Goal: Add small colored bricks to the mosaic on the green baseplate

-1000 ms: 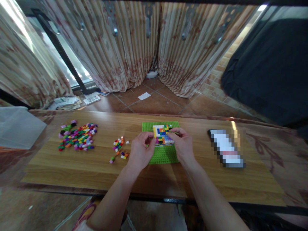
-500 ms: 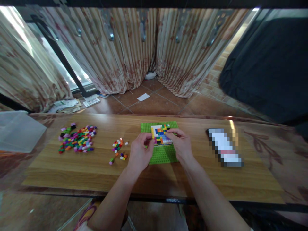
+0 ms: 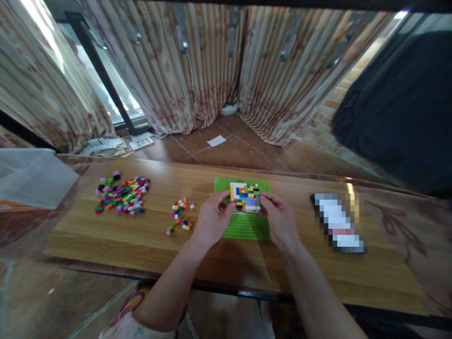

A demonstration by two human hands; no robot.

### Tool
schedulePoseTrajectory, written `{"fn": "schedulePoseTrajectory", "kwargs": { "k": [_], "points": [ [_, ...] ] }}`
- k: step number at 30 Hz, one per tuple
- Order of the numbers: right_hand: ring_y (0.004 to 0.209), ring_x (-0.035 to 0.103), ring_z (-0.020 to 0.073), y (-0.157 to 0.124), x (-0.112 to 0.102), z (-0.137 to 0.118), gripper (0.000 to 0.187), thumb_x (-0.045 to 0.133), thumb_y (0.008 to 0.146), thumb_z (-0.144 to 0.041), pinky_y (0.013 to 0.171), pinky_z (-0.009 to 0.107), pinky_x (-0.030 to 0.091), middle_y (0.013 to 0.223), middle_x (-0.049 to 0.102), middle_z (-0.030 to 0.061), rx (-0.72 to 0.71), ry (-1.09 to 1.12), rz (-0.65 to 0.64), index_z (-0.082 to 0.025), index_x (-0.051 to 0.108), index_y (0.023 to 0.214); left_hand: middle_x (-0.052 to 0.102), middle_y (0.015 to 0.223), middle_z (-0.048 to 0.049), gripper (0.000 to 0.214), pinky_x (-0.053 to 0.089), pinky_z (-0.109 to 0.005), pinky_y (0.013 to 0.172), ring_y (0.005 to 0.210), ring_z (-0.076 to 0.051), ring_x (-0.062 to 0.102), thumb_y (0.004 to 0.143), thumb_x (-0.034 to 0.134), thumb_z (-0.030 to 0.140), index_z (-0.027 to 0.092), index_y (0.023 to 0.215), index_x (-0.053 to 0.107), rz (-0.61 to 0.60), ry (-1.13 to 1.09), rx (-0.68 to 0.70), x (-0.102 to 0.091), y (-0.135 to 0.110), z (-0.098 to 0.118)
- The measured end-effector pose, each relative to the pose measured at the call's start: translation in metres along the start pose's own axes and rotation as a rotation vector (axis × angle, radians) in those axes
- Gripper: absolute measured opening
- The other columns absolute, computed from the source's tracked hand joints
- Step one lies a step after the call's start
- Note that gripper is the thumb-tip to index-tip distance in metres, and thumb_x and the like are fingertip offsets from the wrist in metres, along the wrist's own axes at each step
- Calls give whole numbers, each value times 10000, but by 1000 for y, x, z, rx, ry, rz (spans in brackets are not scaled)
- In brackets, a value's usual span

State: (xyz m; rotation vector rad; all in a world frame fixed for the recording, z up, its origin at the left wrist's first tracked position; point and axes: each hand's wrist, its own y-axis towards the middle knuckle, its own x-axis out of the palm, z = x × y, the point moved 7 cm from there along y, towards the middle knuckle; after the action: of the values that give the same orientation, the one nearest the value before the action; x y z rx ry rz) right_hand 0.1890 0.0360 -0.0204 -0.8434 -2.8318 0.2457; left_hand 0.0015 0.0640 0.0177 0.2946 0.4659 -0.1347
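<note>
At the left edge of the frame a translucent bin [image 3: 33, 181] overlaps the far corner of the wooden table [image 3: 151, 252]. Next, left of centre, comes a large brick pile [image 3: 125, 197], loose and many-coloured, and then a smaller brick cluster [image 3: 179, 208] with a few strays, near the person's left forearm. A sweep of that arm to the left could scatter the strays.

Just left of the frame's middle, the left hand [image 3: 213, 217] grasps the left edge of the brick block [image 3: 245, 195] between thumb and fingers. The block, a patchwork with white, yellow, blue and purple pieces, sits at the centre, over the upper part of the green baseplate [image 3: 247, 230]; whether it is pressed on or lifted clear cannot be told. The right hand [image 3: 283, 217] grips the right edge, thumb toward the near corner, its other fingertips partly hidden.

With both hands squeezing from the sides, uneven pressure or a twist could make the block bow and pop small pieces loose. Were it attached below, prying one side could split its layers.

Farther right lies a dark-edged, pixelated device [image 3: 339, 223], well apart from the hands.
</note>
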Motion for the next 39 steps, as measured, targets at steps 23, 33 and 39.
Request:
{"fn": "schedulePoseTrajectory", "kwargs": {
  "k": [23, 33, 39],
  "points": [
    [556, 568, 85, 6, -14, -2, 241, 783, 577, -346, 493, 201, 453, 726, 689, 12, -45, -30, 25, -195, 733, 757, 703, 697, -47, 129, 462, -282, 652, 693, -193, 634, 750, 592, 214, 210, 727, 719, -49, 682, -207, -100, 12, -60],
    [568, 557, 84, 6, -15, -9, 217, 776, 590, -323, 505, 203, 447, 738, 687, 13, -82, -2, 74, -186, 725, 750, 720, 806, -55, 163, 506, -326, 763, 773, -198, 662, 768, 559, 130, 197, 816, 699, 31, 458, -93, -92, 19, -51],
    [726, 628, 150, -27, 1, -53, 179, 703, 743, -361, 677, 286, 517, 802, 706, 29, -480, -192, 61, -212, 731, 839, 716, 857, -41, 136, 543, -294, 776, 797, -152, 664, 772, 644, 262, 169, 867, 671, -9, -304, -26, -64, 16, -19]
  ]
}}
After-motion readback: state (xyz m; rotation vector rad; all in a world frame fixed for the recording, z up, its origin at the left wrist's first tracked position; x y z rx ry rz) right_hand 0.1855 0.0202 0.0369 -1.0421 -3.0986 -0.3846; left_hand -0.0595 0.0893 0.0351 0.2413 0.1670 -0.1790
